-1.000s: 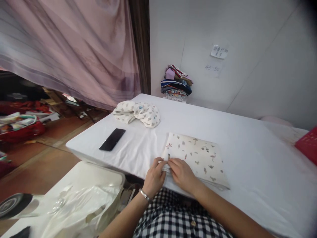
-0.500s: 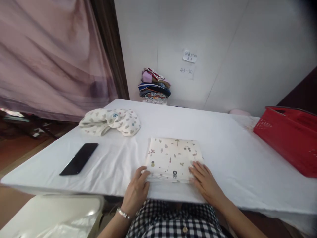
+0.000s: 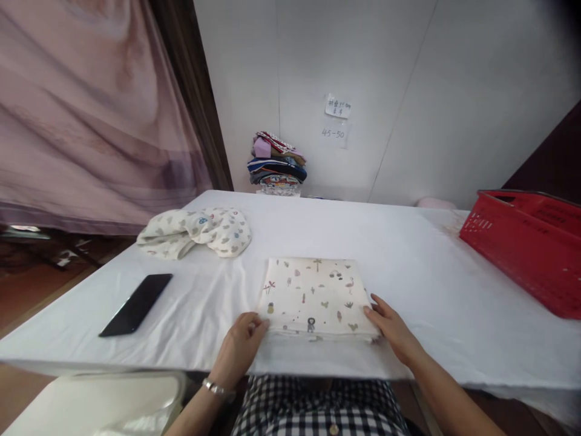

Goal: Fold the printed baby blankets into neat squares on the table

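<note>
A folded cream cloth (image 3: 315, 293) printed with small animals and plants lies flat near the front edge of the white table (image 3: 408, 254). My left hand (image 3: 238, 345) grips its near left corner, fingers curled on the edge. My right hand (image 3: 393, 327) holds its near right corner, fingers bent against the fabric. Both hands rest on the table top.
A crumpled printed garment (image 3: 200, 229) lies at the left, with a black phone (image 3: 136, 304) in front of it. A red basket (image 3: 526, 245) stands at the right. Folded clothes (image 3: 276, 163) are stacked by the wall. A white chair (image 3: 91, 402) is at lower left.
My hands have moved apart from the cloth's near left corner to its two near corners. The camera has swung right, bringing the red basket into view.
</note>
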The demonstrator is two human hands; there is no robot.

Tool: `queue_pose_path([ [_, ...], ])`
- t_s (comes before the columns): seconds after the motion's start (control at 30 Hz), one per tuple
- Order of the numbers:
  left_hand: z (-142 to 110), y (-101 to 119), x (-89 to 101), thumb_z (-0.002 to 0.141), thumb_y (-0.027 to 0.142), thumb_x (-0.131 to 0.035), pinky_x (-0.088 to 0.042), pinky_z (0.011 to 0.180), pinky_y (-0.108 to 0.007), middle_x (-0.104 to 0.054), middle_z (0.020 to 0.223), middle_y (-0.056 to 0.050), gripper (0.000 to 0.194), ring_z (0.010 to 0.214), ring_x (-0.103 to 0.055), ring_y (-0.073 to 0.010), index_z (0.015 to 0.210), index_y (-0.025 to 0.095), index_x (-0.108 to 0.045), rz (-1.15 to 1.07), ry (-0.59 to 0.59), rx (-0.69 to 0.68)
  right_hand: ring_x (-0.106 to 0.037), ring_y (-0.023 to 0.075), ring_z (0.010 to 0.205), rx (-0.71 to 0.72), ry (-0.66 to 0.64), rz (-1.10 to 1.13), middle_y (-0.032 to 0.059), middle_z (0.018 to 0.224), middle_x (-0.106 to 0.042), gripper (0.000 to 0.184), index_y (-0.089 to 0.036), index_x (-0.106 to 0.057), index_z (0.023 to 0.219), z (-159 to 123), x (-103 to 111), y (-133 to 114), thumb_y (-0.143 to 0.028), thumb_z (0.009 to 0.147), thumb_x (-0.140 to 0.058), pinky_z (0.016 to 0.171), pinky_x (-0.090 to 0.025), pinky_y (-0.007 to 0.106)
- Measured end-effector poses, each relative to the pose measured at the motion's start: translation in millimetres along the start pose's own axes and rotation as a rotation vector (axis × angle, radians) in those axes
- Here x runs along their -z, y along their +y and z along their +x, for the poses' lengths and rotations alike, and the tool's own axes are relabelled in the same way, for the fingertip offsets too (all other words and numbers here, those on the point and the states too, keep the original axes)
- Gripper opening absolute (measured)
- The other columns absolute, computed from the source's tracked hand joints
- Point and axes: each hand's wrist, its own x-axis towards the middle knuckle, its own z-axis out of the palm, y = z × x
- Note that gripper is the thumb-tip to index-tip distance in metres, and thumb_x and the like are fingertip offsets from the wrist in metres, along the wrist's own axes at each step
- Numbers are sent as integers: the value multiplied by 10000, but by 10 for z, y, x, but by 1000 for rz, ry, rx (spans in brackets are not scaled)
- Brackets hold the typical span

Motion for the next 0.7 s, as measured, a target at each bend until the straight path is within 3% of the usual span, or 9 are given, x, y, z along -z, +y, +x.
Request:
queue_pose_path([
  [0.13,70,23,-14,633,422,-608,-449,674,-304,-591,795,-15,272,710,-574,-179,764,189,-556,-215,58,165,-575,214,1037,-90,-78,159,103,1236,-554,774,-184,-343,1357,-50,-4,-57,-458,714,-675,840,-479,319],
  [0.23,67,109,33,611,386,-650,-462,664,-306,-603,964,-64,493,789,-594,-193,1045,188,-528,-550,18,353,-625,206,911,-161,-251,272,104,1097,-636,581,-151,-498,1233,-97,-34,-108,-444,752,-642,701,-517,298],
  [0.33,76,181,87,646,301,-632,-469,635,-282,-619,947,-65,536,758,-600,-171,1150,194,-481,-885,-162,517,-638,196,871,-285,-377,426,105,1026,-665,455,-118,-585,1107,-109,-74,-131,-439,785,-603,726,-521,303],
  [0.43,105,193,107,640,227,-607,-459,576,-245,-630,739,-38,286,636,-577,-140,914,144,-600,-1084,-342,625,-632,207,921,-409,-431,572,102,1020,-670,436,-109,-605,1063,-83,-102,-128,-457,803,-565,846,-491,344],
  [0.53,122,196,109,604,179,-597,-474,586,-270,-640,692,-47,197,624,-590,-164,789,123,-634,-1186,-406,618,-619,223,966,-410,-469,626,108,1022,-671,421,-106,-615,1044,-53,-120,-129,-450,817,-530,902,-457,374],
  [0.63,117,239,122,570,147,-589,-493,637,-318,-676,790,-57,345,743,-630,-230,909,136,-654,-1235,-470,493,-609,225,993,-301,-489,578,116,1054,-659,403,-111,-610,1059,-32,-132,-149,-419,822,-504,904,-451,371],
  [0.7,111,280,139,553,140,-598,-499,649,-333,-687,816,-48,430,785,-638,-252,980,159,-649,-1222,-481,478,-605,236,1000,-247,-519,531,129,1064,-652,444,-105,-604,1069,-15,-141,-165,-449,822,-471,895,-452,382],
])
